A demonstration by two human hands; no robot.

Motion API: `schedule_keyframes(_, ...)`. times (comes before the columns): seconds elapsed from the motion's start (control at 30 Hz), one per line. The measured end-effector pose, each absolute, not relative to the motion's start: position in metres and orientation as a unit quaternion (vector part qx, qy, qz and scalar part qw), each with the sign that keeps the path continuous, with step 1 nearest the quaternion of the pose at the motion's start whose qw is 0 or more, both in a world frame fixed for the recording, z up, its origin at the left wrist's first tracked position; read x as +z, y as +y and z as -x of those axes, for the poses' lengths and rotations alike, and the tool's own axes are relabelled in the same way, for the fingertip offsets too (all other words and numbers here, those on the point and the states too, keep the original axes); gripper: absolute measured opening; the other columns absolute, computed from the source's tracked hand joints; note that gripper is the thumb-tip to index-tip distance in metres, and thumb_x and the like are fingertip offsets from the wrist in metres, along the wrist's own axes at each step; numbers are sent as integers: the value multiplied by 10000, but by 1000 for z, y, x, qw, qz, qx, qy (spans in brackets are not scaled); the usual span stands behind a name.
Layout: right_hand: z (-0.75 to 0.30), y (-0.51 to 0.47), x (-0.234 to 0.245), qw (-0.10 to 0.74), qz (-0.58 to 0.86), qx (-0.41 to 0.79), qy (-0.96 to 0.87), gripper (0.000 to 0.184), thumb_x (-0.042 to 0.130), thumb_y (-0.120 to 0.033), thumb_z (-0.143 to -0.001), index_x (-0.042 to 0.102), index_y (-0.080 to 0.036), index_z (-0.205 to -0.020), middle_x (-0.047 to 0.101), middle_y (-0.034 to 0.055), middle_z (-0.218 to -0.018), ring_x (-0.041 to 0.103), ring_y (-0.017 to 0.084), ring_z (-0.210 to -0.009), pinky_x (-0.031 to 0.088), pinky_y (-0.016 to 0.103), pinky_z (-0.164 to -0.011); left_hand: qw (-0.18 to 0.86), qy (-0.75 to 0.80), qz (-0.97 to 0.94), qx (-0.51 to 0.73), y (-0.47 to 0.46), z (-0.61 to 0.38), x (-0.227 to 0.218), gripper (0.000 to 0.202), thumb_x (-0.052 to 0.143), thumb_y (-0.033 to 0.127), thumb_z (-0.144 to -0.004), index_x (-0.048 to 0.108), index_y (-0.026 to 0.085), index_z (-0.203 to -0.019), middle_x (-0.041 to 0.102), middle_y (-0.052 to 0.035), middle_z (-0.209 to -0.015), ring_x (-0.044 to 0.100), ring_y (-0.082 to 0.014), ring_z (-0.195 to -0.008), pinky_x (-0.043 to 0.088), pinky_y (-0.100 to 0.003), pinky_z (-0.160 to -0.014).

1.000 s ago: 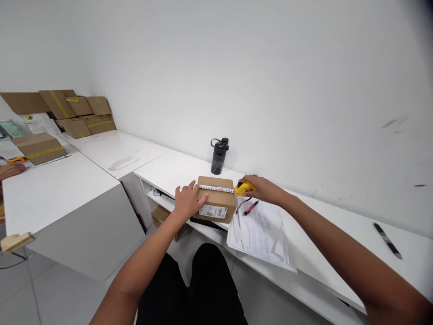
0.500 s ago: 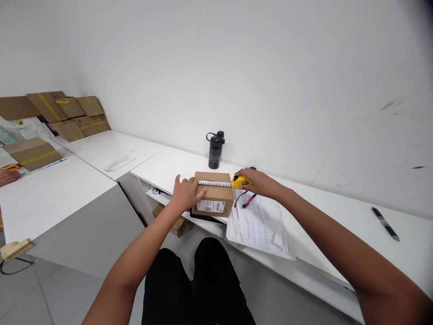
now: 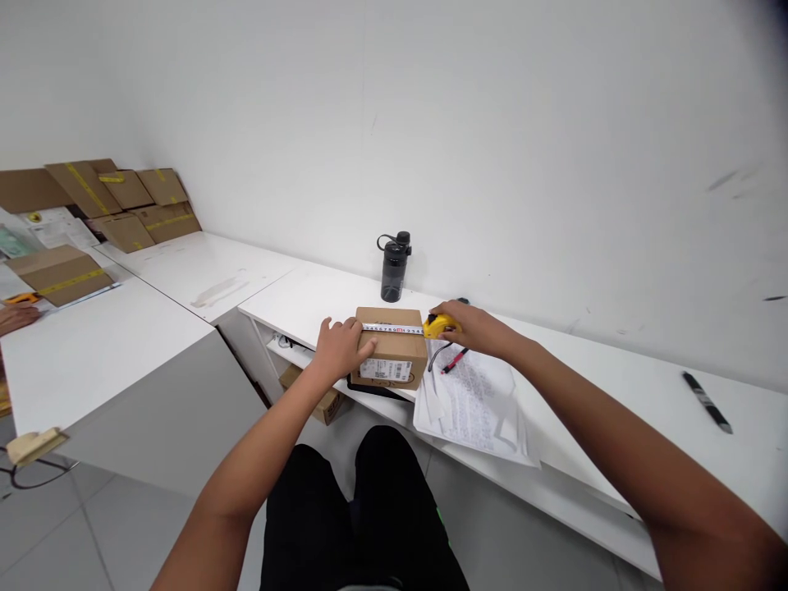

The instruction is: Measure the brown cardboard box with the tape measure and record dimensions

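Observation:
A small cardboard box (image 3: 400, 346) with a white label (image 3: 386, 370) on its front stands at the edge of the white shelf top. Across its upper face lies the numbered blade (image 3: 391, 329) of a yellow tape measure (image 3: 436, 327). My left hand (image 3: 337, 351) is closed at the box's left edge, fingers on the blade's end and thumb against the box; the exact grip is partly hidden. The tape measure's case is held in my right hand (image 3: 471, 327), fingers wrapped round it, at the box's right edge.
Behind the box stands a dark water bottle (image 3: 393, 271). Papers (image 3: 474, 410) with a red pen (image 3: 454, 361) lie to its right, and a black marker (image 3: 706, 402) farther right. Flattened cartons (image 3: 166, 223) lean at the left, near another person's hand (image 3: 18, 317).
The view has shifted slightly. Both my hands, the box and the stretched tape keep the same positions relative to each other.

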State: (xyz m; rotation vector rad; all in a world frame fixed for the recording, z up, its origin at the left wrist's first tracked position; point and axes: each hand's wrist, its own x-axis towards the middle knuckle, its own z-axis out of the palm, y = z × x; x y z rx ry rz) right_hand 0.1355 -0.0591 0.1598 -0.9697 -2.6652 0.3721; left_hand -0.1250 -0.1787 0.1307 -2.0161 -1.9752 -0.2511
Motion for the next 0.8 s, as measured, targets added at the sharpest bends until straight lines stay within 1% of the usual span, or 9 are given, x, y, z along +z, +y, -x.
schedule_keyframes(0.13,-135,-60,160,140,340,129,-921,379,564,-268,-802,522,-238,-1178,600,83,-1168,586,264,-1033,467,396,-883,144,-692,702,-87,-179,125,131,454,308,524,-930,575,185,-1072,638,-108,-1163,622,-274,-971,276,-470,-1024)
schedule_keyframes(0.27,-135,-57,157,144,343,121,-920,373,566,-282,-804,529,-277,-1175,600,71,-1177,592,272,-1025,477,405,-871,123,-698,699,-97,-179,124,130,477,300,538,-928,565,187,-1113,623,-114,-1197,619,-287,-1012,247,-481,-1046)
schedule_keyframes(0.43,-136,-54,154,153,336,116,-922,376,557,-295,-814,521,-265,-1186,592,75,-1180,585,264,-1032,472,398,-875,93,-711,691,-97,-179,123,129,543,289,568,-918,508,184,-1234,546,-125,-1340,620,-298,-1047,216,-511,-1068)
schedule_keyframes(0.57,-135,-55,154,151,346,113,-919,381,552,-289,-810,523,-256,-1189,590,79,-1168,588,259,-1019,473,385,-858,93,-717,685,-94,-180,121,129,585,276,581,-914,497,176,-1274,448,-136,-1446,611,-324,-1072,209,-548,-1064)
schedule_keyframes(0.67,-135,-54,153,149,346,110,-920,385,553,-286,-808,525,-240,-1189,589,85,-1162,588,258,-1010,473,385,-851,87,-720,682,-90,-180,120,129,606,267,583,-914,485,166,-1296,405,-142,-1478,605,-327,-1083,215,-556,-1062)
schedule_keyframes(0.8,-136,-51,150,158,338,108,-922,393,564,-284,-800,523,-254,-1189,593,74,-1156,592,254,-1005,475,385,-853,83,-722,681,-93,-180,119,129,619,276,574,-913,468,144,-1314,401,-150,-1481,604,-324,-1087,218,-556,-1063)
